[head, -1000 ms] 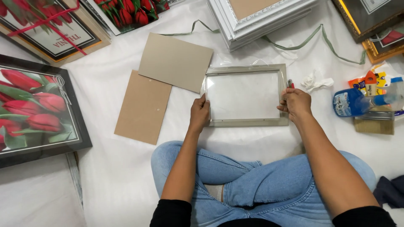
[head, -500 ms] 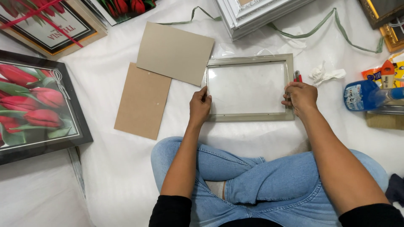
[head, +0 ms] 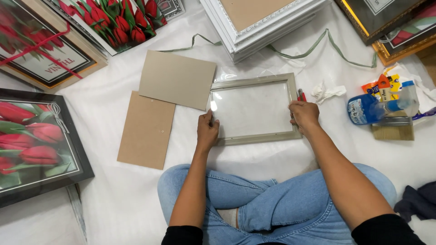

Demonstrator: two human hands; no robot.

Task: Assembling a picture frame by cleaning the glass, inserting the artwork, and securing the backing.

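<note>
In the middle of the frame, a rectangular grey-silver picture frame with a clear glass pane (head: pixel 253 109) is held flat on the white sheet-covered floor (head: pixel 109 199). It is gripped at its left edge by the left hand (head: pixel 207 132) and at its right edge by the right hand (head: pixel 304 116), which is closed as well on a small red tool (head: pixel 301 95). The work is judged to be at an early stage: the frame is empty, and two brown cardboard backing boards (head: pixel 160 104) are laid apart to its left. Framed red tulip prints (head: pixel 36 145) are seen at the left edge, stacked white frames (head: pixel 254 22) at the top, a blue spray bottle (head: pixel 377 106) at the right, and a crumpled white cloth (head: pixel 328 92) beside the frame.
</note>
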